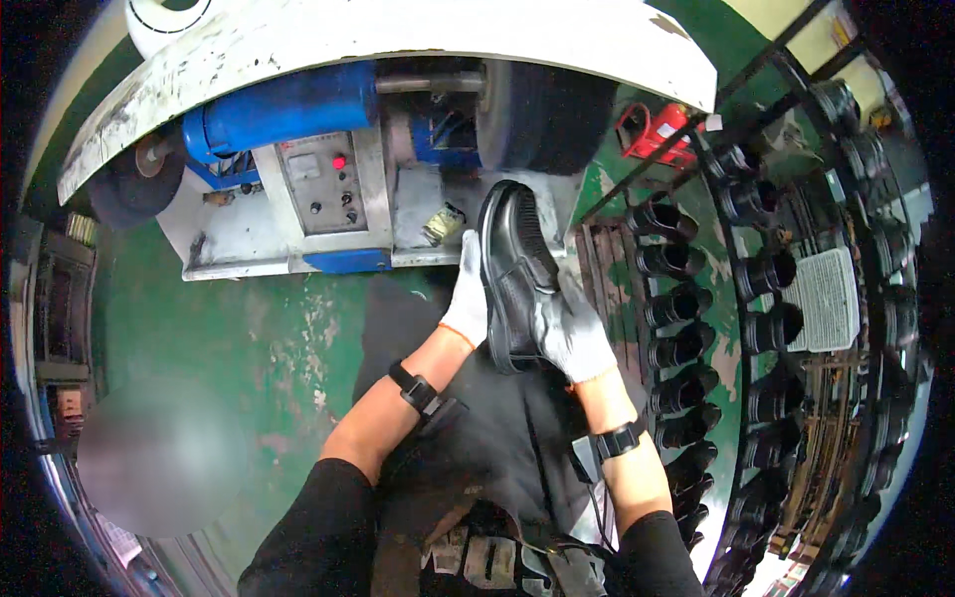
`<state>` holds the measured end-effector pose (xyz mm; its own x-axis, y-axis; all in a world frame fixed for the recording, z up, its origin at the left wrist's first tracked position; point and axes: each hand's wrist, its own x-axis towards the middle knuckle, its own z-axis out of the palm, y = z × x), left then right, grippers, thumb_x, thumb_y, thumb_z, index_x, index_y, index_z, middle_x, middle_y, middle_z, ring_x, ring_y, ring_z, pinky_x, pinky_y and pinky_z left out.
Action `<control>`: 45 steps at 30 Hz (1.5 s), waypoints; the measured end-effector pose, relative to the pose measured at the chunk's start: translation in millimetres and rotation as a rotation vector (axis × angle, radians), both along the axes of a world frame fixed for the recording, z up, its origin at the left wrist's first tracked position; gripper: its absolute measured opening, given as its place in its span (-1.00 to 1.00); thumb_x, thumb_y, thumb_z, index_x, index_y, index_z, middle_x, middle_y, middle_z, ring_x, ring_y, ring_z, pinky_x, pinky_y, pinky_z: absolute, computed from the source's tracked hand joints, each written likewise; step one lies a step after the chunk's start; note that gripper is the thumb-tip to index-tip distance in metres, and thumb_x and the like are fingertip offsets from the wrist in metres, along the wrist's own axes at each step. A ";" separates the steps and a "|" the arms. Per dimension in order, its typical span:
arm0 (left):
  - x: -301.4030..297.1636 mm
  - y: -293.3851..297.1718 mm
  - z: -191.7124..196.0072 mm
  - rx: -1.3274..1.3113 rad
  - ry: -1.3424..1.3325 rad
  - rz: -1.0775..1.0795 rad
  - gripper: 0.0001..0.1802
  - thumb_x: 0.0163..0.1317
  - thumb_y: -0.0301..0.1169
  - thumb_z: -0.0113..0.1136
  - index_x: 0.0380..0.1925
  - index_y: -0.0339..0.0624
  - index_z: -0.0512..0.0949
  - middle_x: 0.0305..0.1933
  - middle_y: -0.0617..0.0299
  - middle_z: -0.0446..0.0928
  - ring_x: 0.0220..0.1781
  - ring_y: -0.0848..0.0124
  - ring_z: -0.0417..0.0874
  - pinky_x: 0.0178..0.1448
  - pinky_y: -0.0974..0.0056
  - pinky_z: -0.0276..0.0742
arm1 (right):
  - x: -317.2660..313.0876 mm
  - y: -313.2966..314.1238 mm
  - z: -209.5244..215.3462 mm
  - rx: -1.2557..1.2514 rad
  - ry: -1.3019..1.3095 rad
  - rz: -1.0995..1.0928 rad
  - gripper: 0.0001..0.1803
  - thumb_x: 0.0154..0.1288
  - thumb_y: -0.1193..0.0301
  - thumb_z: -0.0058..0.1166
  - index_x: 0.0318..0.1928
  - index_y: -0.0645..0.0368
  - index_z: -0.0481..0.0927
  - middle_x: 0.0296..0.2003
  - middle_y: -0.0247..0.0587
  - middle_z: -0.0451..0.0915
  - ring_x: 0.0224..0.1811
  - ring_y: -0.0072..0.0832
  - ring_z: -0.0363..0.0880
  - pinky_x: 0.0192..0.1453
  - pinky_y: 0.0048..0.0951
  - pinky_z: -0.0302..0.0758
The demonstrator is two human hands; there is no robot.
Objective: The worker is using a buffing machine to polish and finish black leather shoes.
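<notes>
A shiny black leather shoe is held between my two white-gloved hands, its toe pointing away from me and its sole edge turned to the left. Along the sole side lies my left hand, fingers pressed against the shoe. My right hand grips the upper near the heel, and its palm side is hidden. Just beyond the toe is a large dark buffing wheel on the machine; a gap separates shoe and wheel.
A blue motor and a control panel with a red button sit left of the wheel. A crumpled yellowish packet lies on the machine's ledge. Racks of black shoes stand at right, with a red fire extinguisher behind.
</notes>
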<state>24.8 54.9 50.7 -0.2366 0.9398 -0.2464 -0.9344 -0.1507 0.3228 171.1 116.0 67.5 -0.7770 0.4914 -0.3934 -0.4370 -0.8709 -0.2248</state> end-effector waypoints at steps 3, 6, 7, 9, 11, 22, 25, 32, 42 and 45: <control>-18.2 18.7 -5.8 0.052 -0.012 -0.045 -0.14 0.27 0.39 -0.18 0.32 -0.02 0.36 0.27 0.15 0.47 0.23 0.19 0.48 0.37 0.08 0.35 | -26.9 24.7 -23.4 0.063 0.006 -0.121 -0.62 0.54 0.34 -0.19 0.21 0.33 0.41 0.07 -0.01 0.57 0.04 -0.30 0.57 0.12 -0.43 0.54; -35.2 34.5 -19.0 0.053 -0.026 -0.054 -0.10 0.26 0.42 -0.20 0.35 -0.03 0.31 0.33 0.15 0.41 0.27 0.20 0.45 0.40 0.09 0.32 | -45.3 38.9 -18.2 0.238 -0.008 -0.101 -0.65 0.53 0.36 -0.16 0.14 0.35 0.47 0.00 -0.06 0.61 0.00 -0.38 0.56 0.12 -0.48 0.51; -38.1 40.1 -20.3 0.061 -0.027 -0.057 -0.09 0.25 0.42 -0.20 0.36 -0.03 0.30 0.33 0.15 0.41 0.28 0.20 0.45 0.40 0.09 0.33 | -50.5 44.3 -18.1 0.283 -0.009 -0.095 -0.66 0.53 0.37 -0.15 0.12 0.35 0.49 -0.02 -0.07 0.63 -0.01 -0.41 0.56 0.11 -0.49 0.50; -46.5 48.9 -20.3 0.041 -0.050 -0.078 -0.06 0.23 0.44 -0.19 0.36 -0.03 0.30 0.31 0.15 0.44 0.26 0.23 0.47 0.38 0.10 0.37 | -61.5 51.6 -16.5 0.374 0.001 -0.083 -0.65 0.54 0.38 -0.16 0.14 0.36 0.47 -0.02 -0.08 0.63 -0.04 -0.44 0.56 0.10 -0.52 0.49; -50.8 60.4 -16.3 0.027 -0.064 -0.062 -0.12 0.22 0.43 -0.15 0.23 -0.06 0.41 0.10 0.18 0.54 0.03 0.30 0.57 0.11 0.19 0.54 | -66.4 65.2 -24.4 0.594 -0.169 -0.097 -0.61 0.55 0.33 -0.19 0.21 0.32 0.43 -0.03 -0.10 0.62 -0.09 -0.47 0.59 0.04 -0.55 0.52; -102.1 110.9 -43.1 -0.095 -0.025 -0.033 -0.08 0.29 0.36 -0.14 0.34 -0.21 0.29 0.29 0.14 0.45 0.18 0.29 0.54 0.29 0.22 0.45 | -106.1 124.3 -95.8 0.903 -0.557 -0.170 -0.68 0.45 0.37 -0.08 0.04 0.34 0.53 -0.06 0.01 0.60 -0.01 -0.23 0.55 0.09 -0.39 0.48; -107.1 112.2 -29.1 -0.190 0.117 0.017 -0.10 0.34 0.32 -0.17 0.37 -0.22 0.27 0.32 0.15 0.42 0.22 0.32 0.50 0.31 0.27 0.40 | -101.2 128.2 -92.8 1.337 -0.609 -0.087 -0.74 0.50 0.35 -0.15 -0.01 0.19 0.55 -0.14 -0.17 0.63 -0.14 -0.42 0.55 -0.05 -0.45 0.48; -126.5 128.9 -43.2 -0.336 0.242 0.094 -0.19 0.43 0.21 -0.21 0.39 -0.23 0.24 0.35 0.17 0.38 0.30 0.37 0.43 0.37 0.31 0.30 | -90.4 141.2 -83.1 1.092 -0.486 0.021 -0.85 0.37 0.50 -0.09 -0.18 0.24 0.55 -0.39 -0.26 0.52 -0.47 -0.49 0.47 -0.32 -0.50 0.44; -141.6 135.3 -84.9 -0.230 0.230 0.226 -0.38 0.49 -0.06 -0.10 0.39 -0.22 0.21 0.39 0.15 0.32 0.36 0.31 0.37 0.42 0.26 0.25 | -98.7 140.5 -57.6 2.363 -1.404 0.221 -0.76 0.25 0.40 0.00 -0.14 0.25 0.60 -0.18 0.00 0.64 -0.11 -0.13 0.60 0.06 -0.18 0.49; -130.9 123.0 -70.6 -0.298 0.247 0.298 -0.42 0.50 -0.12 -0.10 0.38 -0.20 0.23 0.39 0.17 0.31 0.37 0.31 0.35 0.44 0.26 0.22 | -110.0 147.9 -101.5 2.506 -1.488 0.185 -0.72 0.20 0.34 0.05 -0.14 0.22 0.61 -0.25 0.04 0.61 -0.15 -0.08 0.57 0.04 -0.10 0.44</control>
<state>-106.1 177.9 -19.8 -0.5698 0.7196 -0.3970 -0.7549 -0.2674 0.5988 61.1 263.9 -34.0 -0.8018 0.5322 0.2716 0.5560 0.8311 0.0128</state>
